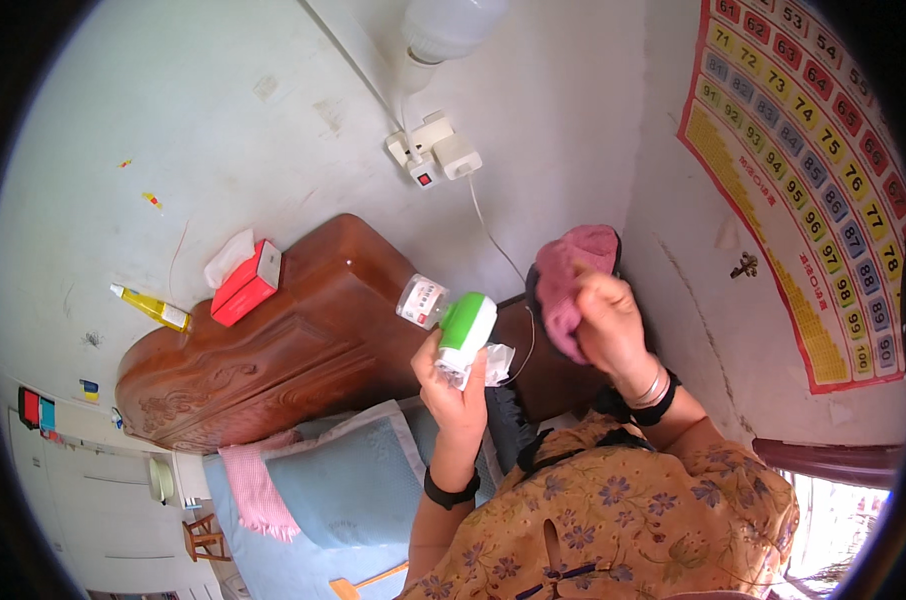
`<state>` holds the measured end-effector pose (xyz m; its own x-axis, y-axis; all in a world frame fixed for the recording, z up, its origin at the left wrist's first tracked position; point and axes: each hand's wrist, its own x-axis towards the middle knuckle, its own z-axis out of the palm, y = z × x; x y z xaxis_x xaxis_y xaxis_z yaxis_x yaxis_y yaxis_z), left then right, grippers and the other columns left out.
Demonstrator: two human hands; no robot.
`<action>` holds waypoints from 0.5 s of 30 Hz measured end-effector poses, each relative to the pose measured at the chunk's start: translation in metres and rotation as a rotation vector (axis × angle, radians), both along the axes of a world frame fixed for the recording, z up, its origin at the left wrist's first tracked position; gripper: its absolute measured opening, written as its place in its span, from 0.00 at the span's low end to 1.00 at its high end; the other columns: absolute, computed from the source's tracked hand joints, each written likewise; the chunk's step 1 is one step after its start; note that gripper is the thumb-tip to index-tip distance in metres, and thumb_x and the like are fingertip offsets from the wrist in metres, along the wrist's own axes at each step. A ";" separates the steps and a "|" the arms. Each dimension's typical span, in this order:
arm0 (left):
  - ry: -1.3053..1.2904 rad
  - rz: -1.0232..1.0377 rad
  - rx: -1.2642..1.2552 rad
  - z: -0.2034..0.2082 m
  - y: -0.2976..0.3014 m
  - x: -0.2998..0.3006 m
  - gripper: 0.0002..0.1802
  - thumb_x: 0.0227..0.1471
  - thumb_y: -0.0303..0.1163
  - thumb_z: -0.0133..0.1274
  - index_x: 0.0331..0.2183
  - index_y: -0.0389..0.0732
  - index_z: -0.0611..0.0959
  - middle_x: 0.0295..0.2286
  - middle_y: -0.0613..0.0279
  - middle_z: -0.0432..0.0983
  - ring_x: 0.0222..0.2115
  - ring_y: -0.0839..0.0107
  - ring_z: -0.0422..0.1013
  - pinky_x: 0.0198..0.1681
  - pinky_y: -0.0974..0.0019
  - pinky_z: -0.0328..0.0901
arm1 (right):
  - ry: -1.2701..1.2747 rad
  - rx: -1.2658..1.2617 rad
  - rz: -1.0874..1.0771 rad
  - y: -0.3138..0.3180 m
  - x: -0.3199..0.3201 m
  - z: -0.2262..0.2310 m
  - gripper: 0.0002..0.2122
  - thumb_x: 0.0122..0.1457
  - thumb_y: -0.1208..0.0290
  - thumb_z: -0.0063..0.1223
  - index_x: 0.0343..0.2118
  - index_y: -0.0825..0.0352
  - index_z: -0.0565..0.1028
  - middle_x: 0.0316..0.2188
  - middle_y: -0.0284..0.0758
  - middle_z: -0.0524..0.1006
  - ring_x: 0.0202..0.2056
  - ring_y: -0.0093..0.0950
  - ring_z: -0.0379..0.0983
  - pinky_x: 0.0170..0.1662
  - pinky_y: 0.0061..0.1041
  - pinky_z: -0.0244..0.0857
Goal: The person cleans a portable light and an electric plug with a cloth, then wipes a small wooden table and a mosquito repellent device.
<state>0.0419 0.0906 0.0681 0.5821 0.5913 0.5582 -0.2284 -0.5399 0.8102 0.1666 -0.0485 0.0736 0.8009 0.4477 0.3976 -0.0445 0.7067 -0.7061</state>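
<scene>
My left hand (455, 388) is closed around a small green-and-white container (469, 322), held up and tilted in front of the headboard. Just left of it is a clear bottle (423, 301) with a white label; whether it touches the container I cannot tell. Something white and crumpled (499, 362) shows beside my left fingers. My right hand (611, 322) grips a bunched pink cloth (573, 262), raised to the right near the wall corner. Behind the cloth a dark object shows only its edge.
A carved wooden headboard (303, 330) carries a red tissue box (246, 283) and a yellow bottle (153, 307). Below is a bed with a blue pillow (343, 475). A white cable (493, 238) hangs from a wall charger (457, 156). A number chart (803, 190) covers the right wall.
</scene>
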 end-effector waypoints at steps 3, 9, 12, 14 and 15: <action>0.020 0.014 0.278 0.004 -0.012 0.003 0.30 0.44 0.28 0.59 0.47 0.30 0.64 0.40 0.45 0.70 0.38 0.60 0.71 0.42 0.64 0.64 | -0.240 -0.083 0.052 0.015 -0.016 0.013 0.07 0.55 0.73 0.52 0.25 0.71 0.73 0.35 0.30 0.67 0.37 0.20 0.61 0.42 0.20 0.55; -0.103 -0.077 0.324 0.003 -0.008 0.001 0.30 0.44 0.26 0.56 0.48 0.29 0.63 0.45 0.42 0.66 0.44 0.59 0.67 0.47 0.62 0.61 | -0.498 -0.160 -0.173 0.026 -0.029 0.023 0.11 0.49 0.73 0.57 0.36 0.69 0.72 0.39 0.36 0.66 0.44 0.31 0.60 0.50 0.30 0.50; -0.094 -0.035 0.603 0.008 -0.005 0.002 0.27 0.44 0.22 0.53 0.47 0.27 0.65 0.40 0.37 0.70 0.38 0.50 0.71 0.42 0.59 0.66 | -0.463 -0.225 -0.242 0.036 -0.029 0.025 0.12 0.51 0.72 0.54 0.38 0.69 0.69 0.38 0.36 0.65 0.43 0.29 0.60 0.49 0.27 0.52; -0.099 -0.060 0.680 0.008 -0.002 0.004 0.24 0.46 0.21 0.49 0.47 0.25 0.65 0.40 0.32 0.68 0.38 0.46 0.71 0.40 0.58 0.67 | -0.137 -0.278 -0.073 0.040 -0.031 0.031 0.10 0.56 0.70 0.46 0.38 0.69 0.67 0.36 0.36 0.66 0.41 0.25 0.61 0.47 0.22 0.54; -0.114 -0.068 0.714 0.010 0.000 0.006 0.23 0.47 0.20 0.47 0.47 0.25 0.65 0.41 0.31 0.67 0.39 0.45 0.71 0.39 0.58 0.67 | -0.136 -0.278 -0.073 0.040 -0.029 0.030 0.10 0.56 0.70 0.46 0.38 0.69 0.67 0.36 0.36 0.66 0.41 0.25 0.61 0.47 0.22 0.54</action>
<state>0.0476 0.0902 0.0780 0.5195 0.0242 0.8541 -0.3426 -0.9098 0.2342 0.1372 -0.0082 0.1037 0.7829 0.4973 0.3740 0.1077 0.4836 -0.8686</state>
